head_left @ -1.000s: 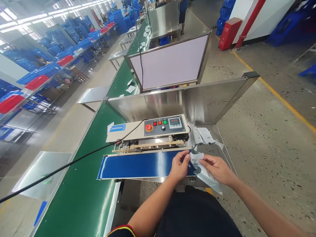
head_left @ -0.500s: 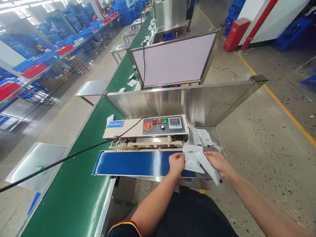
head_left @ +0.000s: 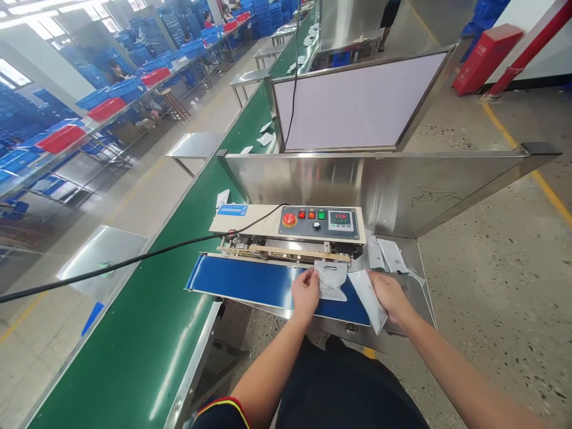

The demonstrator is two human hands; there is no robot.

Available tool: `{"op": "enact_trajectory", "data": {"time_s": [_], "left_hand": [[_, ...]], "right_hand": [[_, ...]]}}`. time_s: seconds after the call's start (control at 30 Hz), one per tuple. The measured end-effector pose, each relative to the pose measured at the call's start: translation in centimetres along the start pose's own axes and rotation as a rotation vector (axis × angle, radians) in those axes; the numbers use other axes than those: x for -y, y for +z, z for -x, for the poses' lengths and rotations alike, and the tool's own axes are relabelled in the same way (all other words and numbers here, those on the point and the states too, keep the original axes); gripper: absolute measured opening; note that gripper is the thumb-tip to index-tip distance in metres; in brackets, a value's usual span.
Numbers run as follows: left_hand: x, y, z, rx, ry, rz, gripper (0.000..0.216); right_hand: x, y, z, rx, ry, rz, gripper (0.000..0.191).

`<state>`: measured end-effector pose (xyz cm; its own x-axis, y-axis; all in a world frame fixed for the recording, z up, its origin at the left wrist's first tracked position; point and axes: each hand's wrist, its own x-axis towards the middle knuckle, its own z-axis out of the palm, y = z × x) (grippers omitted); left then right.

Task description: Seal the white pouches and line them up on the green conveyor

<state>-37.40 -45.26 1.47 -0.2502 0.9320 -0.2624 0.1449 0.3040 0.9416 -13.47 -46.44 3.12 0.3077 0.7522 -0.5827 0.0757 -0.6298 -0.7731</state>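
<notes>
A band sealer [head_left: 263, 223] with a lit control panel stands in front of me. My left hand [head_left: 306, 292] pinches the left edge of a white plastic pouch [head_left: 331, 280], whose top edge meets the sealer's feed slot above the blue belt [head_left: 250, 280]. My right hand [head_left: 391, 295] is closed on a second white pouch [head_left: 369, 301], held tilted over the belt's right end. Behind that hand, several more white pouches [head_left: 393, 256] lie on the metal table. The fingertips under the right-hand pouch are partly hidden.
A green conveyor [head_left: 134, 333] runs along the left, with white pouches [head_left: 266, 139] farther up. A black cable [head_left: 147, 256] crosses over it to the sealer. A steel partition [head_left: 304, 182] rises behind the sealer. Blue and red bins [head_left: 107, 110] line the far left.
The left-hand pouch has moved left along the sealer, with my left hand still on it. The right-hand pouch is now apart from it. The camera view has shifted left.
</notes>
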Motion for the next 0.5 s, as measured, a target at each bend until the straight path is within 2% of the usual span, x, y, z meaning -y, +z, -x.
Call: {"op": "enact_trajectory", "data": {"time_s": [0.07,0.1,0.17,0.23,0.27,0.3,0.37,0.5], "left_hand": [[-0.1,-1.0,1.7,-0.065,0.175,-0.044,0.043],[-0.2,-1.0,2.7,-0.03,0.236,-0.045,0.041],[-0.4,-0.1,4.8,0.181,0.283,-0.002,0.04],[-1.0,1.5,6.3,0.404,0.259,0.06,0.045],[-1.4,2.4,6.7,0.462,0.238,0.081,0.048],[-1.7,3.1,6.9,0.477,0.221,0.089,0.049],[-2.4,4.2,6.4,0.428,0.209,0.059,0.052],[-2.0,5.9,3.9,0.344,0.162,-0.089,0.057]], "right_hand": [[-0.8,-0.2,1.2,-0.05,-0.06,-0.061,0.044],[-1.2,-0.1,1.8,-0.069,-0.092,-0.088,0.044],[-1.6,0.3,3.0,-0.081,-0.145,-0.149,0.041],[-1.9,1.1,4.1,-0.104,-0.179,-0.255,0.041],[-1.9,1.4,4.5,-0.124,-0.191,-0.317,0.043],[-2.1,1.6,4.8,-0.145,-0.202,-0.366,0.045],[-2.5,1.5,5.0,-0.175,-0.218,-0.367,0.05],[-4.2,-0.6,4.2,-0.224,-0.198,-0.115,0.056]]}}
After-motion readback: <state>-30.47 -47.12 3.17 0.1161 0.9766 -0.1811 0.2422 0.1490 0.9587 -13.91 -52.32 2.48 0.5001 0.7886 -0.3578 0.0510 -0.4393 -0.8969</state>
